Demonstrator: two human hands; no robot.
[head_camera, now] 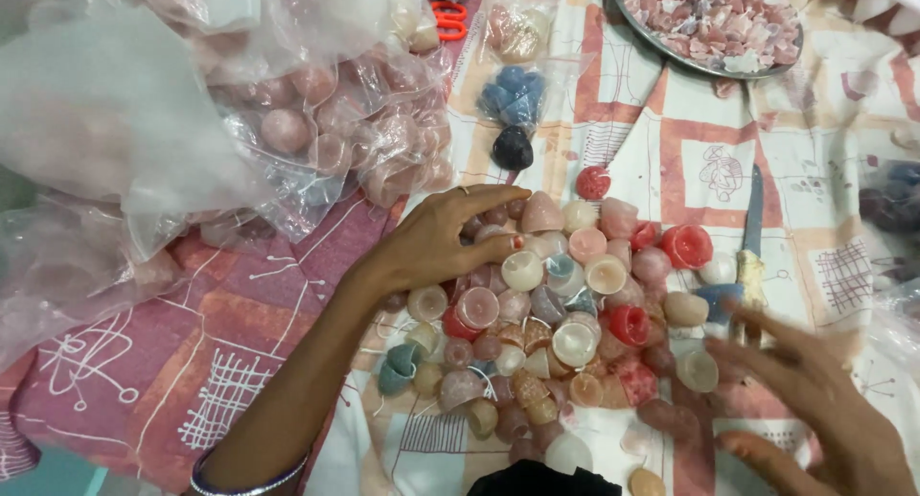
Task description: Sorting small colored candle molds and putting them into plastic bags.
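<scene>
Patterned cloth [240, 343], bare at left; left hand [441, 237] and right hand [824, 391], fingers released, flank the candle pile [565, 333].

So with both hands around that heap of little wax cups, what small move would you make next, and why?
Probably draw the left hand inward, sweeping its edge of the pile of small candles toward the middle. It rests flat on the pile's upper left, the right hand flanks the other side, and strays like the red candle lie apart.

Left hand [443, 237] flat, palm down; right hand [815, 391] fingers spread, blurred.
</scene>
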